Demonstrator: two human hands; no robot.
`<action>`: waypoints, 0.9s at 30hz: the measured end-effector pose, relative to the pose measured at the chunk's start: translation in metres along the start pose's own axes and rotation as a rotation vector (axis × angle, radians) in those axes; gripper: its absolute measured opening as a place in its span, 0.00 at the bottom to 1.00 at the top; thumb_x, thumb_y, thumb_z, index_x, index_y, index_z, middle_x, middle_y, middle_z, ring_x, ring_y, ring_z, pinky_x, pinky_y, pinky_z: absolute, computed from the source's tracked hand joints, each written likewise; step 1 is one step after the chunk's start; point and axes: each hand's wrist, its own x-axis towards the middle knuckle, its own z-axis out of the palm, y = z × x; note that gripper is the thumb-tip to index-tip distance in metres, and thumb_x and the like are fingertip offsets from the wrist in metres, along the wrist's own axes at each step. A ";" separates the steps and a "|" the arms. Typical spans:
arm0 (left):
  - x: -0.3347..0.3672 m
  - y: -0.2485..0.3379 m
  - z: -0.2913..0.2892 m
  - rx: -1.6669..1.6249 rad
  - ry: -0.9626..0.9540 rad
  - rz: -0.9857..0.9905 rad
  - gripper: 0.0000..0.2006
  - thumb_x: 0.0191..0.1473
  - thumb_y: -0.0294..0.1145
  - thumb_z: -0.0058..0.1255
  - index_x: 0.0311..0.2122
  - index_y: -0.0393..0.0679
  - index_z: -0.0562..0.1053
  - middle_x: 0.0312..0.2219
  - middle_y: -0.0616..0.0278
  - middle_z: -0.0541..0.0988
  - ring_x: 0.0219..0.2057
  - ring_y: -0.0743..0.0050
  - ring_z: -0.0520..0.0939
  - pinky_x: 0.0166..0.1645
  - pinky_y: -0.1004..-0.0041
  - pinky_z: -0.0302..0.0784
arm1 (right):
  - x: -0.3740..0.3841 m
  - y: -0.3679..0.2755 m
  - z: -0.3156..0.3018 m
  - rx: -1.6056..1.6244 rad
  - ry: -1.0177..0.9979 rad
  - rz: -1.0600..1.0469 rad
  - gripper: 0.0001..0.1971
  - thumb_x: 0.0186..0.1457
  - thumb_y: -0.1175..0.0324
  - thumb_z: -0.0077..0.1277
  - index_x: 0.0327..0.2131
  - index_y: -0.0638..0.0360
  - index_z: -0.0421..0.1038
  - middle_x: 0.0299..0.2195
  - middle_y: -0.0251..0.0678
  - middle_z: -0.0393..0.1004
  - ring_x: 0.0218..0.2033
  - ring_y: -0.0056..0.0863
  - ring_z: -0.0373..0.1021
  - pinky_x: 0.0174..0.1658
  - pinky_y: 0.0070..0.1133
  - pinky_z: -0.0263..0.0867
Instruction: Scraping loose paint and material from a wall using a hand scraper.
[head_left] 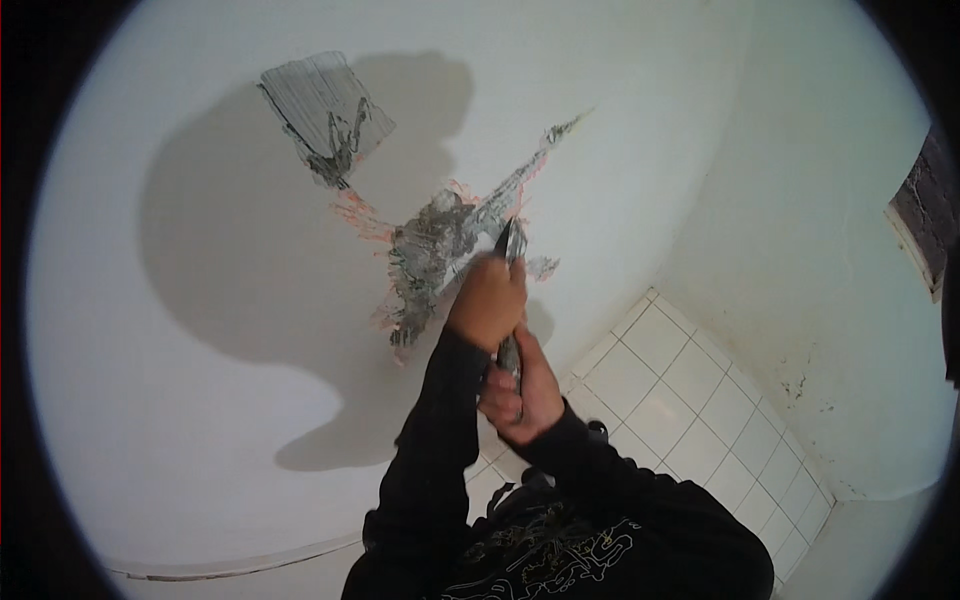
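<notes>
My left hand [489,300] is closed in front of the white wall. A dark, pointed blade [504,238] sticks up past its fingers. Beside the blade shows a narrow grey piece [517,240], smeared like mortar. Lower down, my right hand [533,392] wraps round a grey-stained handle [509,356] that runs up behind my left hand. Whether handle and blade belong to one tool is hidden by my fingers. Behind them is a rough grey patch [430,245] of filler with reddish-orange scraped edges, and an arm of it slants up to the right.
A ridged grey square [325,100] of filler marks the wall at upper left. White floor tiles [655,370] lie below right, next to a stained side wall [790,330]. A dark opening [925,215] is at the far right. My shadow [230,230] covers much of the wall.
</notes>
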 end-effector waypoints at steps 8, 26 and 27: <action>0.007 -0.015 0.009 0.428 0.045 0.366 0.17 0.53 0.34 0.38 0.24 0.27 0.69 0.20 0.38 0.70 0.27 0.40 0.73 0.33 0.55 0.68 | -0.005 -0.003 0.003 0.020 -0.064 -0.041 0.19 0.55 0.44 0.35 0.26 0.48 0.59 0.10 0.23 0.53 0.07 0.13 0.47 0.10 0.13 0.42; 0.004 -0.018 0.020 0.241 0.079 0.234 0.16 0.52 0.33 0.39 0.21 0.29 0.69 0.17 0.40 0.70 0.24 0.42 0.74 0.29 0.55 0.68 | 0.000 -0.007 -0.009 -0.063 -0.002 -0.057 0.21 0.54 0.42 0.35 0.23 0.47 0.63 0.08 0.19 0.52 0.05 0.12 0.46 0.08 0.11 0.42; 0.016 -0.023 0.018 0.255 0.072 0.117 0.16 0.52 0.32 0.40 0.21 0.29 0.69 0.17 0.41 0.70 0.23 0.42 0.73 0.28 0.56 0.68 | 0.007 -0.005 -0.010 -0.067 0.011 -0.071 0.20 0.54 0.42 0.36 0.26 0.47 0.59 0.10 0.23 0.52 0.07 0.14 0.46 0.10 0.13 0.42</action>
